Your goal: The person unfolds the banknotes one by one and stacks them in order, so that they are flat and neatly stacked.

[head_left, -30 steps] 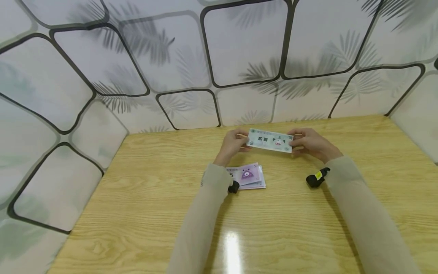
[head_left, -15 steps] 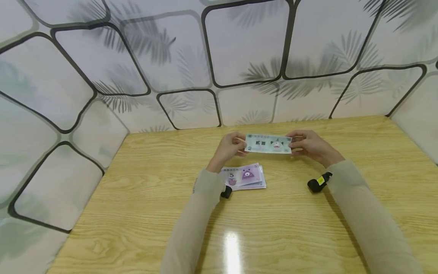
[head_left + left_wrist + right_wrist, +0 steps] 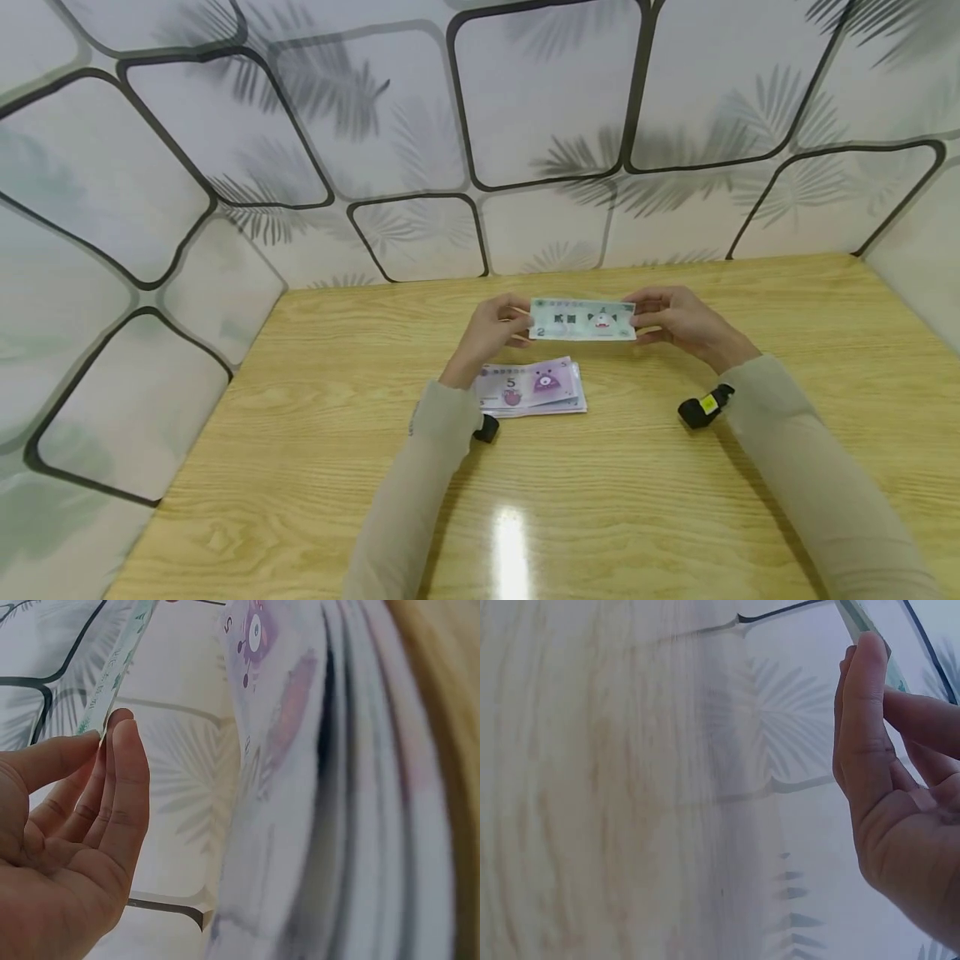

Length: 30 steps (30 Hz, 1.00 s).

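A pale green play banknote marked 2, with a small monster on it, is stretched flat between both hands. My left hand pinches its left end between thumb and fingers. The right end is pinched by my right hand. In the left wrist view the green banknote shows nearly edge-on at the fingertips, and likewise in the right wrist view. Below the left hand lies a stack of play banknotes, its top one purple and marked 5. Seen close up, the stack shows several layered edges.
The wooden table reaches back to a wall patterned with leaves and dark outlines. A black wrist camera hangs at the right cuff, another black wrist camera at the left cuff beside the stack.
The green banknote has levelled from a tilt and shifted slightly left and down. My left hand has moved left with it, uncovering more of the purple stack. Both hands keep their pinch.
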{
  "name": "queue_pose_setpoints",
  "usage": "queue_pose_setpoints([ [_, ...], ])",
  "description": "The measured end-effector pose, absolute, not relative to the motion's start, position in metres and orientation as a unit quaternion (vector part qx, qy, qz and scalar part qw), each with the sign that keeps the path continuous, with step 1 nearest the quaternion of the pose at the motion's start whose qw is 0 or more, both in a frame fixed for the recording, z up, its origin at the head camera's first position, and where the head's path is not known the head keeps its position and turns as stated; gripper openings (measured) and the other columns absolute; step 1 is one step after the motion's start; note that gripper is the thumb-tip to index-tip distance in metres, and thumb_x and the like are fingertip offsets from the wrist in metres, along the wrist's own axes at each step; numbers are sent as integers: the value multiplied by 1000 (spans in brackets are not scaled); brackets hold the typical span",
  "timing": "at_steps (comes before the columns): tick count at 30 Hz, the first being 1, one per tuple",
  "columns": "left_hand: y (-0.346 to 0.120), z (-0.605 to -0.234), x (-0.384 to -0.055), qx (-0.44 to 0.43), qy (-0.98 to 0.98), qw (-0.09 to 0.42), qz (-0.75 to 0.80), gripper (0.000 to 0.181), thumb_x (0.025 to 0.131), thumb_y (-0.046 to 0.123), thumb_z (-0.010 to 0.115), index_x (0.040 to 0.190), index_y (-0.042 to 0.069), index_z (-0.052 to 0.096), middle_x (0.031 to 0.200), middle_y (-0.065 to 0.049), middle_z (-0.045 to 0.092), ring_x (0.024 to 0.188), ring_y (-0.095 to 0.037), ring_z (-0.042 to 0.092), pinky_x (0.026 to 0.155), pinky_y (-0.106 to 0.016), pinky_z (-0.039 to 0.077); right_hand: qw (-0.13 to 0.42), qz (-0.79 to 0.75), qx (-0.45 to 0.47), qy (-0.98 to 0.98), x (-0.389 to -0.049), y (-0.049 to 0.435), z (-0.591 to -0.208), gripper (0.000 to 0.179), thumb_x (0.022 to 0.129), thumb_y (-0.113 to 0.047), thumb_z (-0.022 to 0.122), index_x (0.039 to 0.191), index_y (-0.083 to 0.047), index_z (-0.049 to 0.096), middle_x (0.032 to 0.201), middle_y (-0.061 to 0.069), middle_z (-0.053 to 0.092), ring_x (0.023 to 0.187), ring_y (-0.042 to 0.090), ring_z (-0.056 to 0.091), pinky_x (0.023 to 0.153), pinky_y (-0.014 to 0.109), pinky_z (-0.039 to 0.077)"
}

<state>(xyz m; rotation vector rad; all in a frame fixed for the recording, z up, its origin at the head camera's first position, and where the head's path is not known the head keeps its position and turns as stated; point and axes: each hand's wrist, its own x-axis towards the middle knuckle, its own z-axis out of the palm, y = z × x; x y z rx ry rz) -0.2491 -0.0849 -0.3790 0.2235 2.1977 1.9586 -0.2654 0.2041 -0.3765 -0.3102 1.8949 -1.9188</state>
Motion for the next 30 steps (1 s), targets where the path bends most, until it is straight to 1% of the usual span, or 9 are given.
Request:
queue_pose_setpoints([
  [3, -87, -378, -248, 68, 737, 107, 664, 22, 88, 1, 59, 110, -4, 56, 92, -16, 60, 85, -41, 59, 77, -49, 51, 212, -685, -118, 688, -264, 203, -376, 28, 85, -1, 62, 113, -3, 55, 86, 6, 53, 74, 16, 56, 77, 42, 52],
  [7, -90, -376, -246, 75, 733, 117, 666, 24, 88, 0, 57, 111, -7, 55, 93, -20, 60, 90, -46, 55, 80, -52, 49, 215, -682, -120, 689, -262, 201, -376, 25, 87, 0, 60, 111, -5, 56, 86, 5, 54, 76, 16, 57, 75, 39, 53],
  [10, -92, -376, -244, 79, 733, 112, 666, 22, 88, -1, 58, 109, -7, 55, 90, -18, 60, 86, -43, 57, 79, -51, 50, 214, -682, -122, 689, -260, 199, -376, 23, 88, 0, 58, 109, -5, 57, 86, 5, 54, 75, 16, 57, 75, 39, 54],
  [12, -92, -376, -242, 79, 736, 104, 664, 20, 87, -1, 58, 106, -6, 57, 87, -16, 61, 82, -37, 59, 78, -49, 51, 211, -677, -124, 694, -259, 197, -375, 22, 88, 0, 58, 110, -5, 56, 86, 6, 54, 75, 16, 56, 76, 41, 53],
  [15, -94, -377, -239, 75, 740, 91, 662, 17, 87, -1, 59, 104, -5, 58, 84, -13, 61, 76, -30, 61, 76, -45, 53, 207, -670, -129, 701, -257, 195, -374, 24, 88, -1, 58, 112, -3, 54, 86, 6, 54, 76, 16, 56, 78, 44, 52],
  [18, -95, -378, -236, 71, 746, 78, 657, 16, 87, -2, 59, 102, -4, 58, 84, -14, 62, 71, -27, 62, 73, -42, 54, 204, -657, -139, 712, -255, 192, -372, 27, 88, 0, 58, 114, 2, 52, 88, 6, 55, 78, 16, 57, 79, 45, 51],
  [24, -97, -378, -235, 74, 755, 68, 648, 15, 86, -2, 60, 101, -5, 58, 84, -16, 63, 65, -22, 62, 71, -41, 55, 201, -639, -135, 730, -253, 186, -369, 32, 89, 2, 55, 119, 8, 47, 90, 8, 55, 79, 17, 58, 79, 43, 52],
  [30, -99, -378, -232, 76, 757, 63, 646, 15, 85, -5, 60, 99, -6, 57, 81, -14, 63, 65, -23, 62, 67, -37, 56, 197, -639, -138, 731, -250, 182, -368, 32, 88, 4, 54, 119, 9, 46, 89, 8, 56, 77, 17, 58, 75, 39, 54],
])
